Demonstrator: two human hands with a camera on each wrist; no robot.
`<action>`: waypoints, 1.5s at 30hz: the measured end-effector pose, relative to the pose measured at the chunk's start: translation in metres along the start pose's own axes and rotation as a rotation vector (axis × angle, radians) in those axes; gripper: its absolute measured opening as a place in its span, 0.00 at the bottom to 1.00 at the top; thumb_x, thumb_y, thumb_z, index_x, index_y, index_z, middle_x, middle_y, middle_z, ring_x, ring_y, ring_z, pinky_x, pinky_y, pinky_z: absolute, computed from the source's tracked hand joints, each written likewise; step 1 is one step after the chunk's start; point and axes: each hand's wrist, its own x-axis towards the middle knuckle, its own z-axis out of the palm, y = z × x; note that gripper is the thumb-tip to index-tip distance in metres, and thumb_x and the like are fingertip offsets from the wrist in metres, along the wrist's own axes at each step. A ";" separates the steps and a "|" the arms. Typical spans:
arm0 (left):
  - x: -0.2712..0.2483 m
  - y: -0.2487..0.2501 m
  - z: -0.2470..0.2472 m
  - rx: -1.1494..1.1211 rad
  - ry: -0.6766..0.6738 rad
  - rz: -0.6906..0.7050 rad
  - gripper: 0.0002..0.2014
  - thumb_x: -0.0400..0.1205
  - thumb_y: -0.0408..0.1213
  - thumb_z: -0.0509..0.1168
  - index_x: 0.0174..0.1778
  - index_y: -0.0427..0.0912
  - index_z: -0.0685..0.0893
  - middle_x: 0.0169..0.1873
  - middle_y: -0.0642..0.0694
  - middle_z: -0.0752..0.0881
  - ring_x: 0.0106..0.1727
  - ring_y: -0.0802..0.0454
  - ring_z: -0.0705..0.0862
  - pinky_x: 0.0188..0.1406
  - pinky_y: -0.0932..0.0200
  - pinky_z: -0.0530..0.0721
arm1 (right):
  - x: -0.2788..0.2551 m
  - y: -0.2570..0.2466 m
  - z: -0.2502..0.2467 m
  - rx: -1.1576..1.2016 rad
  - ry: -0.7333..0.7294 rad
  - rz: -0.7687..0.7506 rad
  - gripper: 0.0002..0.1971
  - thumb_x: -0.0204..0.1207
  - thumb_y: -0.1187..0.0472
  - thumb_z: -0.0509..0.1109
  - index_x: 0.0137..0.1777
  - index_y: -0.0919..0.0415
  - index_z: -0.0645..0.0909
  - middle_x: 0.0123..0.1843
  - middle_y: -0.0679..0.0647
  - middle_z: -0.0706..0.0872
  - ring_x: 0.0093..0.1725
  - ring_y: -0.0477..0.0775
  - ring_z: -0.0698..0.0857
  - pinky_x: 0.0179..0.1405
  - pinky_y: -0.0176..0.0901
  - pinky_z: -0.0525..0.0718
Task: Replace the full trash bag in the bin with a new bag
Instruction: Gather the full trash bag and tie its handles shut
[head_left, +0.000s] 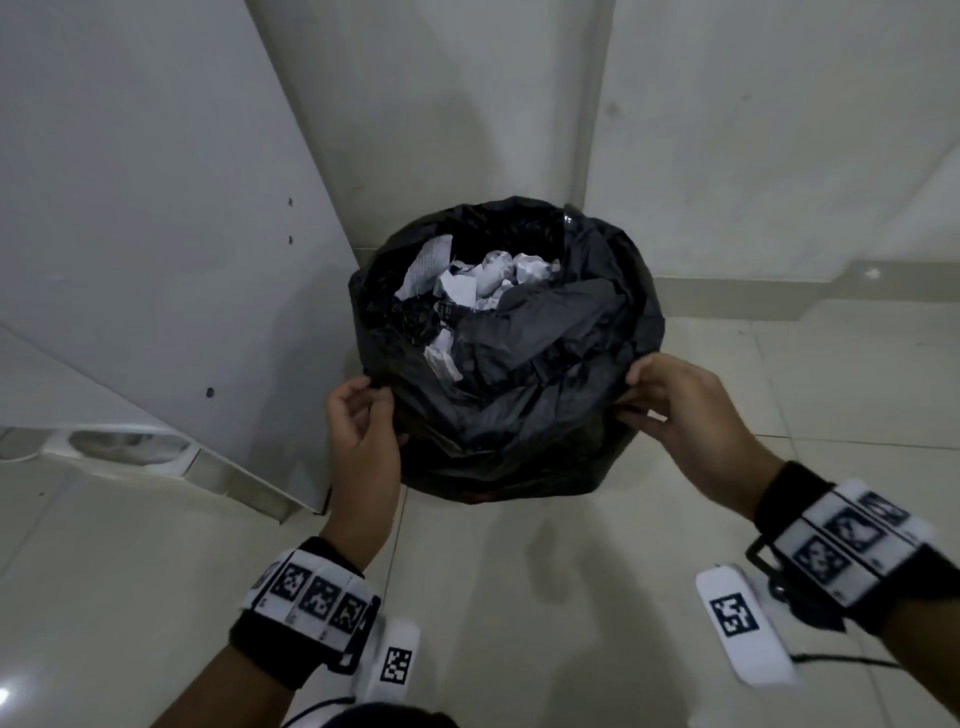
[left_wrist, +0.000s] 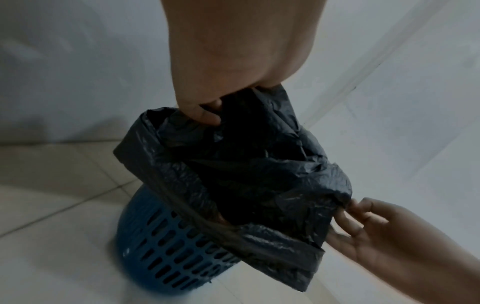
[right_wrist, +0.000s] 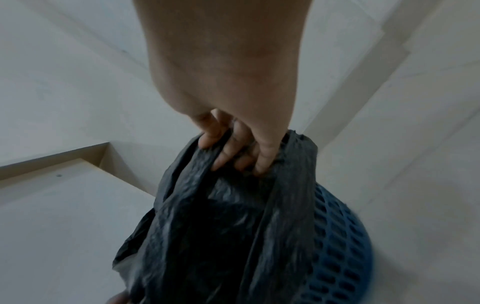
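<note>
A black trash bag (head_left: 519, 374) sits in a blue slotted bin (left_wrist: 166, 259) in a floor corner, its mouth open and crumpled white paper (head_left: 488, 280) inside. My left hand (head_left: 363, 415) pinches the bag's rim on the near left side; in the left wrist view the fingers (left_wrist: 205, 115) curl into the black plastic (left_wrist: 246, 174). My right hand (head_left: 660, 400) grips the rim on the near right, fingers (right_wrist: 233, 152) bunching the bag (right_wrist: 207, 236) above the bin (right_wrist: 335, 246). The head view hides the bin under the bag.
White walls (head_left: 753, 130) meet behind the bin. A white panel (head_left: 156, 208) leans at the left, with a white fixture (head_left: 124, 447) at its foot. Pale floor tiles (head_left: 519, 597) spread in front and to the right.
</note>
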 end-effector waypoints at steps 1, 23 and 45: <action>-0.004 0.001 0.002 -0.029 0.016 -0.068 0.11 0.88 0.44 0.63 0.66 0.54 0.73 0.62 0.48 0.81 0.58 0.56 0.83 0.50 0.54 0.85 | -0.003 0.006 -0.001 0.048 0.072 0.016 0.11 0.84 0.68 0.57 0.41 0.60 0.77 0.33 0.56 0.83 0.36 0.52 0.84 0.48 0.48 0.87; -0.013 -0.007 -0.016 -0.213 -0.257 -0.722 0.23 0.80 0.38 0.74 0.71 0.39 0.81 0.65 0.39 0.82 0.56 0.46 0.86 0.47 0.53 0.89 | -0.028 0.051 -0.014 0.282 0.025 0.270 0.16 0.86 0.61 0.66 0.71 0.66 0.78 0.60 0.60 0.91 0.56 0.61 0.92 0.42 0.50 0.92; -0.027 0.018 -0.027 -0.288 -0.100 -0.184 0.10 0.86 0.37 0.66 0.60 0.37 0.86 0.48 0.43 0.93 0.43 0.49 0.91 0.37 0.57 0.91 | -0.036 0.027 -0.016 0.260 0.199 0.157 0.13 0.85 0.69 0.61 0.67 0.68 0.73 0.61 0.65 0.86 0.56 0.64 0.90 0.43 0.52 0.92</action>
